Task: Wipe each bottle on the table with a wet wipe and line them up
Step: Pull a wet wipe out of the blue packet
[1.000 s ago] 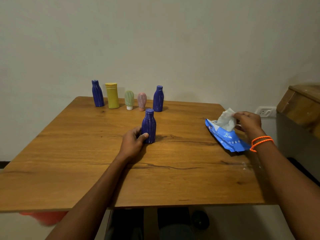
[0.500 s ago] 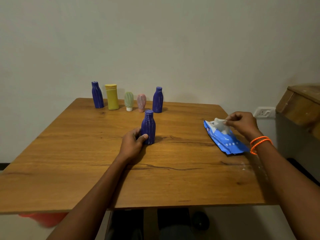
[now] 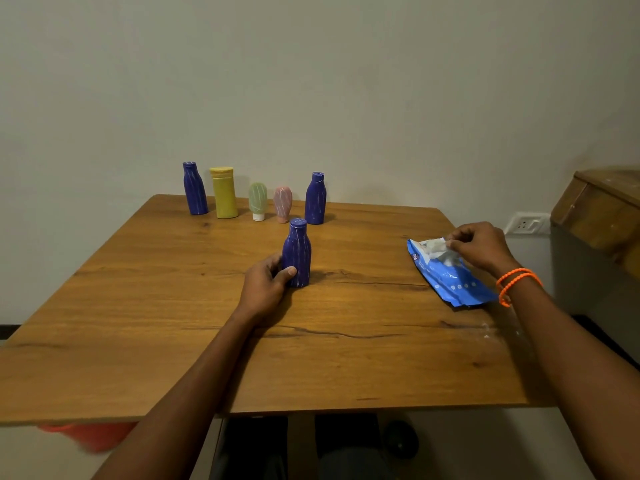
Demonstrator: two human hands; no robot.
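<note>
- Wooden counter (image 3: pixel 173 306) stands against a plain pale wall (image 3: pixel 311 81), its grain marked with dark cracks near the middle.
- Along the far edge stand five containers in a row: a blue bottle at the left end (image 3: pixel 195 188), a yellow bottle (image 3: pixel 224 192) just beside it, a small green tube (image 3: pixel 257 201) on a white cap, a small pink tube (image 3: pixel 283 204), and a second blue bottle (image 3: pixel 315 199) at the right end of the row.
- Nearer the middle of the counter, apart from the row, a third blue bottle (image 3: pixel 296 252) stands upright.
- The left hand (image 3: pixel 265 289) grips this third blue bottle low on its left side; its fingers are curled behind the body and the thumb presses the front.
- A blue wet-wipe pack (image 3: pixel 450 278) lies flat on the right part of the counter, well apart from the held bottle.
- The right hand (image 3: pixel 481 245) hovers over the far end of the pack, its fingers pinching a white wipe (image 3: pixel 433 247) that sticks out of the pack's opening.
- Orange bead bracelets (image 3: pixel 516 282) circle the right wrist.
- On the wall to the right sits a white socket (image 3: pixel 526 223), next to a wooden cabinet (image 3: pixel 602 209).
- Under the counter's near left edge, something orange-red (image 3: pixel 90 436) shows, too blurred to identify.
</note>
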